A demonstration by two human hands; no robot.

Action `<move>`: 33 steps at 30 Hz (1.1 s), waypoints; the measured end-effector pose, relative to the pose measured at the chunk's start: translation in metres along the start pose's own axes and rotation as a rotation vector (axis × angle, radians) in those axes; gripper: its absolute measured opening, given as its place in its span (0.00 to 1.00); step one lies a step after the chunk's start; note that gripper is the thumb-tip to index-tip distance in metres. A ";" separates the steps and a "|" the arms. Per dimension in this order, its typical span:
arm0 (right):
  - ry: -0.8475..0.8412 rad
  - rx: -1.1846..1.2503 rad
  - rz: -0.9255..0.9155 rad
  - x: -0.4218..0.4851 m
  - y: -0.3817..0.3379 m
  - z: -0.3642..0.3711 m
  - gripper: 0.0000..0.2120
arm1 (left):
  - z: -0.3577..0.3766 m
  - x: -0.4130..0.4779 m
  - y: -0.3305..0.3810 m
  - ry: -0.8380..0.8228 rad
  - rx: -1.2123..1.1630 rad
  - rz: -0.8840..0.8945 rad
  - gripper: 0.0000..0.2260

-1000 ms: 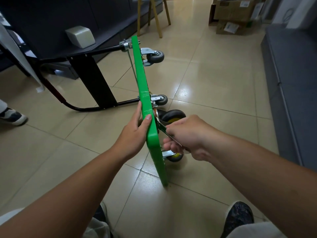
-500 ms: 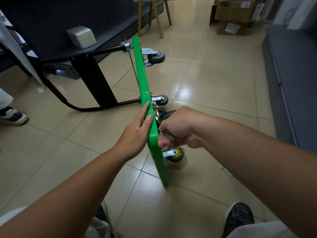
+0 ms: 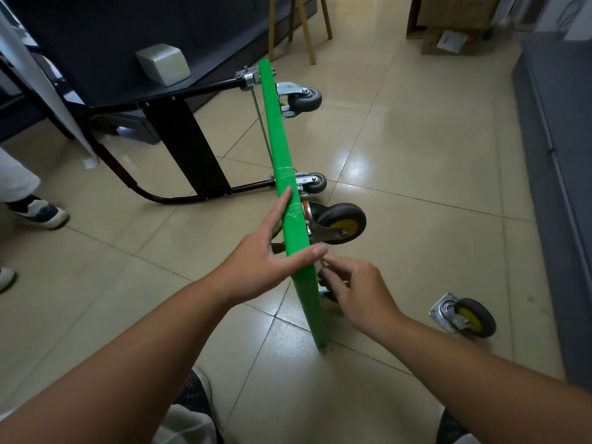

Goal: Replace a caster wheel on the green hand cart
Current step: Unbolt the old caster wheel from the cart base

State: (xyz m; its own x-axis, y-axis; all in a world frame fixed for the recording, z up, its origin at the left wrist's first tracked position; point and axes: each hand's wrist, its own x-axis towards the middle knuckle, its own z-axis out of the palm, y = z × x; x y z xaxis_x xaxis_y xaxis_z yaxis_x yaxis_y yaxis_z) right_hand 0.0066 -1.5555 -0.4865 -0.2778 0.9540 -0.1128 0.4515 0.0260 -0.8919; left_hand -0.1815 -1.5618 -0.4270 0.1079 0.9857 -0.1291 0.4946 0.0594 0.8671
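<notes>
The green hand cart [image 3: 282,149] stands on its side edge on the tiled floor, wheels pointing right. My left hand [image 3: 266,254] holds the upper edge of its deck, thumb hooked over the top and index finger lying along the edge. Just right of the deck, under that thumb, my right hand [image 3: 355,290] pinches a small thin metal part [image 3: 323,262], too small to identify. A yellow-hubbed black caster [image 3: 342,223] sits on the deck above my hands. A loose matching caster with its mounting plate [image 3: 461,315] lies on the floor to the right.
Two small grey casters [image 3: 304,98] [image 3: 315,183] are on the cart's far end, and its black handle [image 3: 179,145] lies folded to the left. Another person's shoe [image 3: 38,213] is at the left. A grey cabinet [image 3: 557,155] lines the right; cardboard boxes [image 3: 448,24] stand far back.
My right hand left the yellow-hubbed caster, where it gripped a wrench, and now pinches a small metal part lower down. My left thumb now hooks over the deck's edge. The loose caster came into view.
</notes>
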 end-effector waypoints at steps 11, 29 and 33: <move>0.081 0.542 0.411 -0.040 -0.040 -0.041 0.12 | -0.005 -0.007 -0.002 0.006 -0.080 -0.023 0.44; -0.145 0.570 0.486 0.004 -0.090 -0.030 0.05 | -0.009 -0.011 -0.008 0.007 -0.052 0.039 0.45; -0.192 0.495 0.435 0.004 -0.088 -0.037 0.05 | -0.012 -0.013 -0.007 -0.025 0.001 0.040 0.46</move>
State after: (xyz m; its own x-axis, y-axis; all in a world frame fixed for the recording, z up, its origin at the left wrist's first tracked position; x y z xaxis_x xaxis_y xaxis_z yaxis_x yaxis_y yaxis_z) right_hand -0.0035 -1.5428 -0.3924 -0.3255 0.7757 -0.5407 0.1282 -0.5304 -0.8380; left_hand -0.1968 -1.5731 -0.4258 0.1488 0.9831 -0.1065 0.4903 0.0202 0.8713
